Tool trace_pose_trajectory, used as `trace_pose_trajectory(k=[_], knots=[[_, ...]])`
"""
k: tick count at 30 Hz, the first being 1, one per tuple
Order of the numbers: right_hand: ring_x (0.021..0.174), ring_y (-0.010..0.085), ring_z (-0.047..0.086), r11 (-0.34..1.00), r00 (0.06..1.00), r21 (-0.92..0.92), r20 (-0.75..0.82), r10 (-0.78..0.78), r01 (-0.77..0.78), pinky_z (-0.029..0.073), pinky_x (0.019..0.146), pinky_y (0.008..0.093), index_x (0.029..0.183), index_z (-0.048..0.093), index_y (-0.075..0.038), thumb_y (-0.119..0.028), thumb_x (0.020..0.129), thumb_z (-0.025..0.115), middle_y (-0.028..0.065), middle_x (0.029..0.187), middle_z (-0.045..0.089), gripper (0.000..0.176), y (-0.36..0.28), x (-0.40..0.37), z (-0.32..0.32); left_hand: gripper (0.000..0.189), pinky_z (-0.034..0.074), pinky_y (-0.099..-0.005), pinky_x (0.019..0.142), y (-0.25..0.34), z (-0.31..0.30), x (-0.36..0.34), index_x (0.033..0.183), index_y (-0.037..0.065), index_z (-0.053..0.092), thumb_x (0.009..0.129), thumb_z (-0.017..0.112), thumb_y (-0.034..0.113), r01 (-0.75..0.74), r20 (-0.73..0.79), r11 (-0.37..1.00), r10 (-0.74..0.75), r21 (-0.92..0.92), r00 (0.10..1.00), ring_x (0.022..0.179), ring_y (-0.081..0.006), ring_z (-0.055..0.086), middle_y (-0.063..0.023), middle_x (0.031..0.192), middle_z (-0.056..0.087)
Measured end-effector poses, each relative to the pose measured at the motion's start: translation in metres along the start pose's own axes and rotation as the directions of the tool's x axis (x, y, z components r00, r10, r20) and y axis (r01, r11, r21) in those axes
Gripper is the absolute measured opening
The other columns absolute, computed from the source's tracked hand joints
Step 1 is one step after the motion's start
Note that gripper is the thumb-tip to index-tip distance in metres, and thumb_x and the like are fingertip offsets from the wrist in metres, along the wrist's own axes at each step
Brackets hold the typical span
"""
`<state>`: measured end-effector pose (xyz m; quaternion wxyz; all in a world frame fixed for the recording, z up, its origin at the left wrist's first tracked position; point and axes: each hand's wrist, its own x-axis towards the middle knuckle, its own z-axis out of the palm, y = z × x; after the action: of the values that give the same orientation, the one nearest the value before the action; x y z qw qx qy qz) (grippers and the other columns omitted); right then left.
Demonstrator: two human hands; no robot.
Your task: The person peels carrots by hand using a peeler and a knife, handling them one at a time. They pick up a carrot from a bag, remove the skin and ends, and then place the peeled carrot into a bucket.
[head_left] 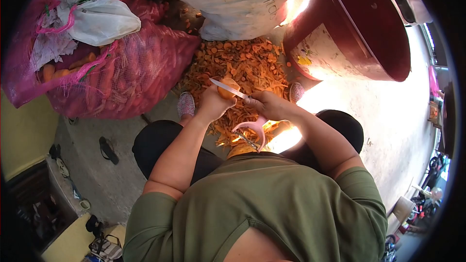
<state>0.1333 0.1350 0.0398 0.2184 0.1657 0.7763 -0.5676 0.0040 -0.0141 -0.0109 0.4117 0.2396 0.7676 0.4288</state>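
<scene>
1. The left hand is gripping a carrot above a heap of orange peelings.
2. The right hand is gripping a knife, its blade lying across the carrot; a pink peeler is hanging just below this hand.
3. A pink mesh sack of carrots is resting on the left.

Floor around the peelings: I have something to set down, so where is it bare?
Bare: the bright floor between red bucket and right knee; grey concrete between black slipper and left sleeve. Crowded: orange peelings between the shoes, beside the mesh sack.
</scene>
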Motion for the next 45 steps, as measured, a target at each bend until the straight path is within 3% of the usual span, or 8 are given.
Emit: trace_pose_trajectory(k=[16,19,25,31,34,38,43,45], knots=[[0.053,0.02,0.046,1.0,1.0,0.023,0.006,-0.001,0.001,0.039,0.054,0.0356,0.081,0.056,0.003,-0.042,0.088,0.042,0.012,0.055,0.049,0.048,0.014,0.01,0.002,0.036,0.047,-0.029,0.071,0.014,0.007,-0.009,0.097,0.006,0.059,0.061,0.066,0.005,0.008,-0.052,0.986,0.001,0.166,0.999,0.082,-0.0179,0.061,-0.0073,0.09,0.063],[0.051,0.0189,0.044,0.999,1.0,0.037,0.026,-0.013,0.012,0.039,0.052,0.0347,0.078,0.056,0.003,-0.042,0.088,0.043,0.0106,0.053,0.047,0.048,0.015,0.011,-0.002,0.035,0.046,-0.0274,0.068,0.008,0.006,-0.008,0.097,0.001,0.058,0.063,0.062,-0.001,-0.065,0.067,0.998,0.065,-0.007,0.996,0.082,-0.0148,0.059,-0.0058,0.089,0.061],[0.051,0.0183,0.044,0.997,0.994,0.052,0.085,-0.067,0.062,0.039,0.052,0.0344,0.081,0.057,0.003,-0.042,0.088,0.043,0.0095,0.053,0.047,0.048,0.019,0.008,-0.008,0.038,0.045,-0.0257,0.064,0.032,-0.01,-0.015,0.099,0.002,0.058,0.062,0.059,-0.004,0.234,0.384,0.962,-0.165,-0.142,0.908,0.075,-0.0109,0.056,-0.0026,0.085,0.059],[0.055,0.0177,0.047,1.0,0.998,0.005,0.057,0.0,-0.001,0.04,0.056,0.0351,0.085,0.059,0.002,-0.044,0.088,0.041,0.0091,0.057,0.05,0.049,0.019,0.011,-0.007,0.038,0.045,-0.0291,0.074,0.018,0.004,-0.011,0.099,0.003,0.055,0.062,0.063,0.004,-0.135,0.103,0.986,0.125,0.093,0.987,0.088,-0.0223,0.058,-0.0121,0.094,0.06],[0.058,0.0177,0.05,0.997,0.999,0.067,0.027,0.035,-0.037,0.041,0.057,0.0347,0.088,0.059,0.001,-0.044,0.089,0.039,0.0094,0.06,0.053,0.05,0.028,0.016,0.001,0.037,0.045,-0.0329,0.076,0.033,0.008,-0.018,0.097,0.004,0.054,0.062,0.065,0.008,-0.027,-0.095,0.961,0.055,0.275,0.994,0.091,-0.0265,0.057,-0.0155,0.094,0.059],[0.056,0.0132,0.049,0.939,0.968,0.243,-0.003,0.252,-0.244,0.04,0.051,0.0293,0.091,0.06,-0.002,-0.043,0.09,0.038,0.0076,0.062,0.053,0.046,0.044,0.026,-0.012,0.044,0.046,-0.0297,0.075,0.039,0.026,-0.034,0.102,0.004,0.052,0.062,0.069,0.007,-0.305,0.193,0.825,0.24,0.477,0.951,0.083,-0.0206,0.059,-0.0112,0.09,0.06],[0.047,0.0071,0.045,0.772,0.973,0.604,0.024,0.232,-0.199,0.035,0.042,0.0211,0.087,0.058,-0.005,-0.037,0.091,0.039,-0.0004,0.058,0.05,0.037,0.049,0.021,-0.026,0.053,0.045,-0.028,0.078,0.023,-0.001,-0.008,0.111,0.003,0.046,0.065,0.071,0.008,-0.144,0.112,0.985,0.154,-0.093,0.982,0.087,-0.0145,0.055,-0.0056,0.097,0.057],[0.054,0.0068,0.046,0.833,0.974,0.524,-0.031,0.225,-0.176,0.036,0.046,0.0218,0.092,0.058,-0.003,-0.034,0.089,0.045,0.0001,0.065,0.052,0.033,0.055,0.023,-0.023,0.056,0.044,-0.028,0.079,0.016,-0.004,-0.003,0.113,0.002,0.044,0.065,0.072,0.007,-0.123,0.106,0.952,0.157,-0.28,0.982,0.089,-0.0138,0.054,-0.0043,0.099,0.054]])
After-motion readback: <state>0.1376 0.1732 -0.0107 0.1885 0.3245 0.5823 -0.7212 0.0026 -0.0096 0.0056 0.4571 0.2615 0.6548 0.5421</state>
